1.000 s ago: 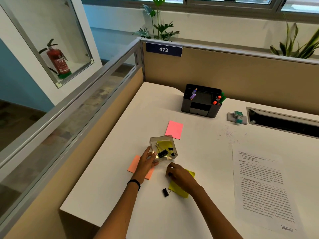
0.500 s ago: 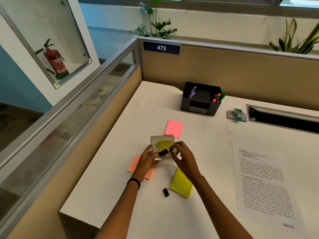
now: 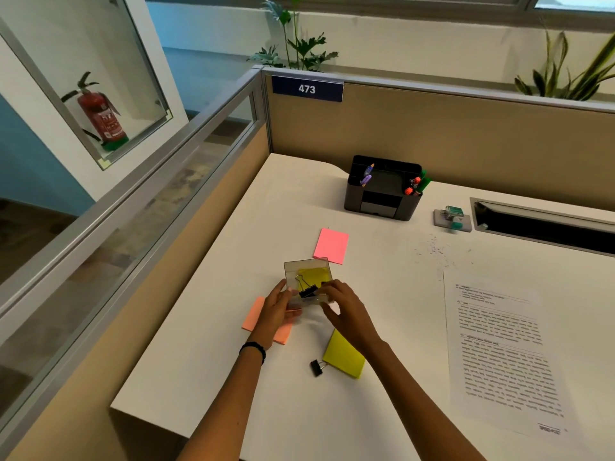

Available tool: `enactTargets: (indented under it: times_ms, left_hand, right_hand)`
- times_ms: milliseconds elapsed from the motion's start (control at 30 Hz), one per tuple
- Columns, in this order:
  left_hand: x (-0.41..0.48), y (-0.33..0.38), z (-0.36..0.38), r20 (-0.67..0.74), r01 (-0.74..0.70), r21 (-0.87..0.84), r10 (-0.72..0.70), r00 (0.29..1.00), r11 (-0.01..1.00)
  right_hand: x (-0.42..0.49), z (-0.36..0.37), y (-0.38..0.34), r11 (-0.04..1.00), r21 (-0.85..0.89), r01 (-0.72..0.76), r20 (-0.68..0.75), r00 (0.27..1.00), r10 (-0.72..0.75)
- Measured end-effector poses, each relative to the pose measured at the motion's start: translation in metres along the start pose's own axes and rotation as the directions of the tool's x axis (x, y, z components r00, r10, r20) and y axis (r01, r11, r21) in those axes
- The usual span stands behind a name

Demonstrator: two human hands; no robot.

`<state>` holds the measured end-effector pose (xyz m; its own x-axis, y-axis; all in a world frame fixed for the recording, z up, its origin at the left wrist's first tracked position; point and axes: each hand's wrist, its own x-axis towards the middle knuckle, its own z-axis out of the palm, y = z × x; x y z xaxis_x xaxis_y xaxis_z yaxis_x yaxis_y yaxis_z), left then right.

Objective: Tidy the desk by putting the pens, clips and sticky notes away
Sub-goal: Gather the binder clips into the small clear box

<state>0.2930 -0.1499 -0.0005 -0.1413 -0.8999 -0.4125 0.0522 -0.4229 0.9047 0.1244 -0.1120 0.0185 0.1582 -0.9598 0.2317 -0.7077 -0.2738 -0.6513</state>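
A small clear box (image 3: 304,268) stands mid-desk with a yellow sticky note and black binder clips (image 3: 307,290) inside. My left hand (image 3: 275,313) grips its left side. My right hand (image 3: 347,312) has fingers over its near right rim and its thumb on the front wall. One more black binder clip (image 3: 316,367) lies on the desk beside a yellow sticky pad (image 3: 344,357). An orange sticky pad (image 3: 254,315) lies partly under my left hand. A pink sticky pad (image 3: 331,246) lies just behind the box. Pens (image 3: 366,176) and markers (image 3: 416,186) stand in a black organizer (image 3: 382,197).
A printed sheet (image 3: 499,354) lies at the right of the white desk (image 3: 213,344). A small grey and green device (image 3: 452,217) sits beside a cable slot (image 3: 545,224). Tan partitions (image 3: 466,138) close the back and left sides.
My right hand lifted off the yellow pad, carried a clip to the box, and now rests at the box's near right rim. My left hand stayed on the box.
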Motion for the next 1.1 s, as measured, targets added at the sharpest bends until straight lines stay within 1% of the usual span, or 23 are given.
enactTargets:
  times_ms: [100, 233, 400, 533, 833, 967, 1100]
  left_hand:
    - [0.002, -0.001, 0.000, -0.014, -0.002, 0.001, 0.002, 1.000, 1.000]
    - [0.005, 0.000, 0.001, -0.019, -0.006, -0.010, 0.006, 1.000, 1.000]
    - [0.007, 0.000, 0.005, -0.017, -0.005, -0.012, 0.005, 1.000, 1.000]
    - [0.009, -0.001, 0.009, -0.005, -0.010, -0.002, 0.010, 1.000, 1.000]
    - [0.013, -0.001, 0.016, -0.001, 0.002, -0.012, -0.002, 1.000, 1.000]
    - [0.015, -0.002, 0.016, 0.004, 0.005, -0.005, -0.005, 1.000, 1.000]
    - [0.016, -0.003, 0.016, 0.008, -0.001, -0.004, 0.001, 1.000, 1.000]
  right_hand:
    - [-0.012, 0.006, 0.003, 1.000, 0.013, 0.011, 0.176, 0.984, -0.014]
    - [-0.023, 0.011, 0.005, 0.996, 0.076, -0.039, 0.398, 0.917, 0.005]
    - [-0.031, 0.017, 0.007, 0.999, 0.013, -0.038, 0.562, 0.827, 0.024]
    - [-0.036, 0.021, 0.009, 0.998, -0.047, -0.042, 0.607, 0.792, 0.062]
    - [-0.039, 0.020, 0.005, 0.999, -0.034, -0.041, 0.641, 0.765, 0.054]
    - [-0.043, 0.023, 0.004, 0.997, -0.071, 0.017, 0.681, 0.731, 0.036]
    - [-0.042, 0.024, 0.003, 0.994, -0.082, 0.076, 0.693, 0.721, 0.002]
